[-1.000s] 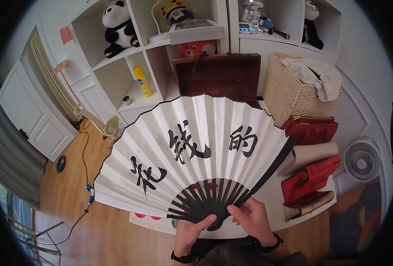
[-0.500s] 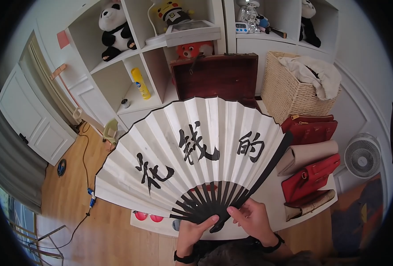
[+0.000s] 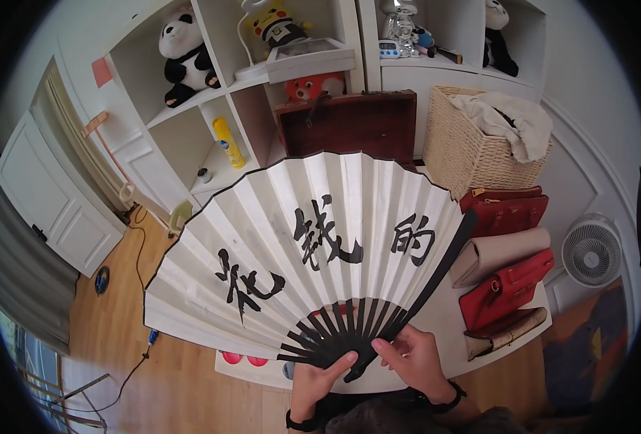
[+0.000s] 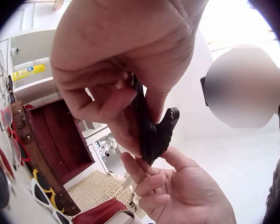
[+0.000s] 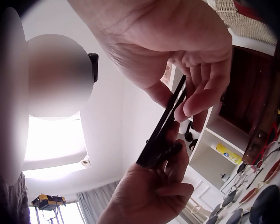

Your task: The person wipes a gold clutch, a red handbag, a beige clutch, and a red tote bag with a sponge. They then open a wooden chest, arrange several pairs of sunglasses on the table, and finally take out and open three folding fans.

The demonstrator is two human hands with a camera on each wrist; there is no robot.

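White shelves behind, paper fan (image 3: 313,246) spread above both hands' pinching grip.

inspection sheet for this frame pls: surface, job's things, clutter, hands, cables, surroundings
Surface: white table, partly hidden behind the fan.
Job's things: paper fan, spread open, black ribs, three black characters on it.
Clutter: red bags and a beige clutch on the table; sunglasses beside a dark wooden chest.
Hands: left hand pinches the fan's ribs near the pivot; right hand holds the outer black guard stick.
Cables: black cable across the wood floor.
Surroundings: white shelves with plush pandas, yellow bottle; wicker basket with cloth; floor fan; white door.
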